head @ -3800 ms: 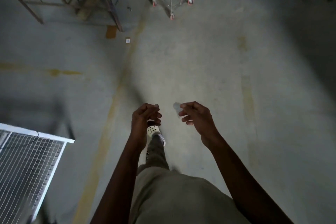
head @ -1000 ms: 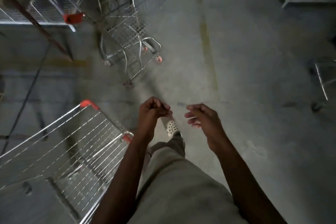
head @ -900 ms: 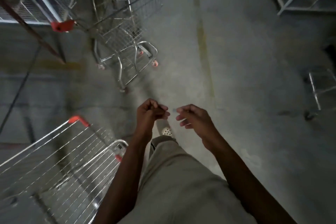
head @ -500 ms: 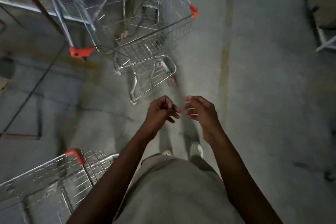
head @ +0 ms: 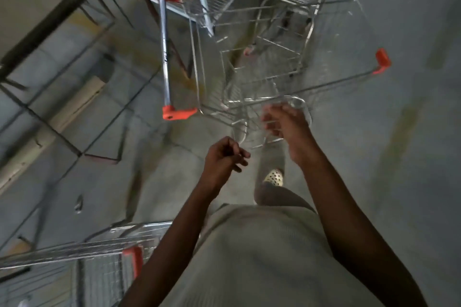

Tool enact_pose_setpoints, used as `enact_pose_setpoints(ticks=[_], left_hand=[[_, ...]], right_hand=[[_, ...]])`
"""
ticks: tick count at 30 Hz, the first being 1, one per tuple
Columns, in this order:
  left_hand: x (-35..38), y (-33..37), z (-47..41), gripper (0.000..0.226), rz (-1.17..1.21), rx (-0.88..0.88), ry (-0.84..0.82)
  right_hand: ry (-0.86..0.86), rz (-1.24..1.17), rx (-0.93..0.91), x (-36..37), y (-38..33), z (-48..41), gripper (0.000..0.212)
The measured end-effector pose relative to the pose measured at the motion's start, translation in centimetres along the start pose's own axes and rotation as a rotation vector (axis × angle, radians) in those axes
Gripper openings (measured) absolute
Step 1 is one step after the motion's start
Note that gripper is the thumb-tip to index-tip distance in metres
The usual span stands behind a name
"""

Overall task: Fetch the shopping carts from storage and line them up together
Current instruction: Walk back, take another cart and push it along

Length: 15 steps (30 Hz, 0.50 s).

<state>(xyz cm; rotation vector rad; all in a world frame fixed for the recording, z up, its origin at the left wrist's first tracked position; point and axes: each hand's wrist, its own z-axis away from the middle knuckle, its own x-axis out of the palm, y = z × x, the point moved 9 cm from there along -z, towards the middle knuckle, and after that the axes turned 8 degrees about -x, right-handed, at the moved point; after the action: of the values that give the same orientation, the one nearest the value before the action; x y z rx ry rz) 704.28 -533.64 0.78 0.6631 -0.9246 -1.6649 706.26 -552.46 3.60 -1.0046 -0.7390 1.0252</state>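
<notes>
Person's walked right up to the shopping cart [head: 262, 92]; right hand [head: 287, 124] has lifted forward, now over its lower frame.

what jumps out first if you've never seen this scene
The wire shopping cart straight ahead in the upper middle catches the eye first, with its bright orange handle ends on the left. Next come the two bare hands raised in front of it, the left hand curled and the right hand stretched toward it, both holding nothing. A second cart sits at the lower left edge.
</notes>
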Motion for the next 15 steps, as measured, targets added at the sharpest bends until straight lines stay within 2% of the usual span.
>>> enact_pose_setpoints(ticks=[4,9,12,15], left_hand=[[-6.9,7.8,-4.4,0.016,-0.015,0.174,0.249],[-16.1,13.6,-8.6,0.024,-0.061,0.243,0.55],[-20.7,16.6,-13.3,0.025,-0.098,0.262,0.601],[-23.9,18.3,-20.7,0.034,-0.014,0.138,0.51]], right_hand=[[-0.086,-0.02,-0.069,5.8,-5.4,-7.3,0.005],[-0.248,0.057,-0.019,13.5,-5.0,-10.8,0.009],[-0.329,0.155,0.002,18.0,-3.6,-12.4,0.005],[-0.331,0.222,0.021,22.6,-2.8,-14.6,0.006]])
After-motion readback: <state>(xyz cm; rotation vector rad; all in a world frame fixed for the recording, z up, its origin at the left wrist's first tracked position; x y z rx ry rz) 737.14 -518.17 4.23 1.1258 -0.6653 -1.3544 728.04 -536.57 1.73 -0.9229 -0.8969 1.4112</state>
